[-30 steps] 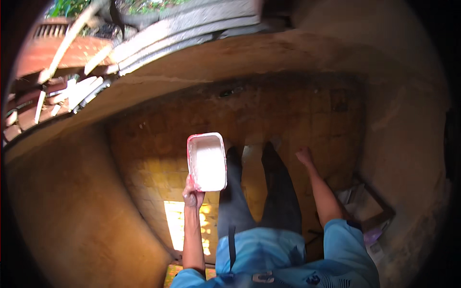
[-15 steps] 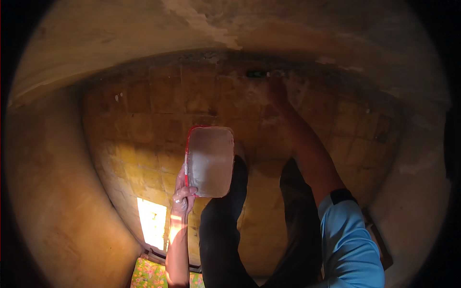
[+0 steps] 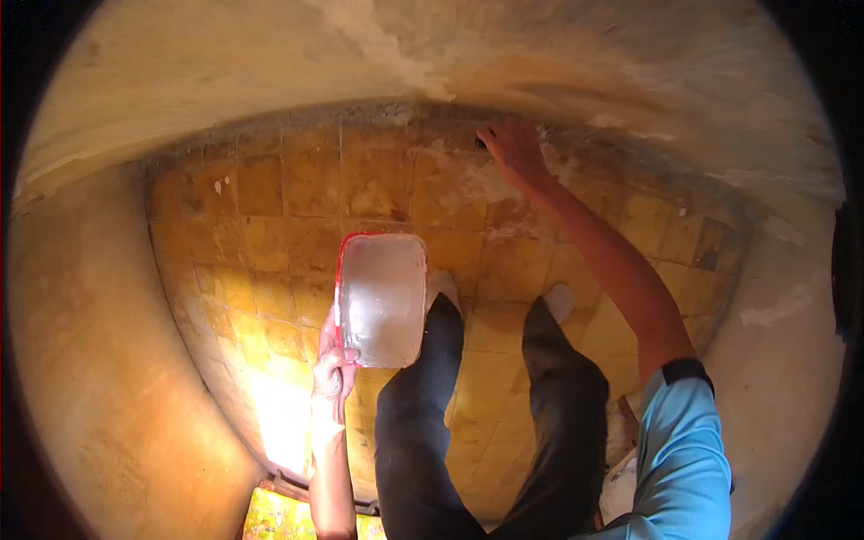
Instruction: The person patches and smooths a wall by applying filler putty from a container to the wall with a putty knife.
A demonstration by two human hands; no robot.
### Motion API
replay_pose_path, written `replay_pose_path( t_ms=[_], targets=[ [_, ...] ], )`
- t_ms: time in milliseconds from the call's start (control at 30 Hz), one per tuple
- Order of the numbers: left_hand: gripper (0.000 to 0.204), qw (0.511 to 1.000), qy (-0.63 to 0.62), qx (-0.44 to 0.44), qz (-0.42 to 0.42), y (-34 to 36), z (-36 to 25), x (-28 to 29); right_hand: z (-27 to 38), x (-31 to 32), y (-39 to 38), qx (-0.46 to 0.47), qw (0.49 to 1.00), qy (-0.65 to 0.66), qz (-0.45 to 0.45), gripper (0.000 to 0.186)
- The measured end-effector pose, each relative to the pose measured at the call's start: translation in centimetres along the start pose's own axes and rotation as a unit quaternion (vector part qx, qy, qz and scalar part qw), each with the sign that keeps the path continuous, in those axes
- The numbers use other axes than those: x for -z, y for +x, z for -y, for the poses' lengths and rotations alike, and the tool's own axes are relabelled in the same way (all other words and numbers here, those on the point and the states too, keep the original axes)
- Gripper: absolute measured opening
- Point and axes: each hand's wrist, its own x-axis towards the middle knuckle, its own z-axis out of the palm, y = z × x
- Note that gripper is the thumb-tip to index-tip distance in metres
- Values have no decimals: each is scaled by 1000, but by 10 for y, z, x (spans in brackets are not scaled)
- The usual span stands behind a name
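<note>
My left hand grips the lower left edge of a rectangular plastic tub. The tub has a red edge along its left and top, and its inside looks pale and smeared, with a bright patch of light. It is held above the floor, in front of my left leg. At the far side, my right hand reaches down to the tiles where they meet the wall. Its fingers are closed around something small and dark, mostly hidden by the hand.
Worn yellow-brown tiles form the floor. A stained, patchy wall curves across the far side, with more wall at left and right. My feet stand on the tiles. A flower-patterned cloth lies at the lower left, past a threshold.
My right hand has shifted slightly at the wall's foot, covering more of the dark thing. The tub has moved a little left. The picture is brighter.
</note>
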Motion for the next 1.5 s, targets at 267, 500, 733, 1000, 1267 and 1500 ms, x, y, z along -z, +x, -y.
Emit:
replay_pose_path(
  t_ms=[267,500,733,1000,1267,1500],
  targets=[
    [72,997,-2,22,76,-143,-59,-84,25,335,-264,-355,665,597,-275,32],
    [74,977,51,-16,204,-241,-136,-220,72,548,-398,-325,631,617,-340,23],
    [73,959,31,23,282,-298,-163,-320,73,614,-447,-337,417,767,-352,30],
    [62,958,51,-1,283,-312,-154,-374,76,634,-427,-288,479,790,-252,64],
    [66,954,33,-9,299,-294,-181,-376,55,641,-389,-283,627,696,-206,45],
    [70,941,75,-25,328,-267,-237,-377,52,683,-353,-288,728,563,-264,42]
  ],
)
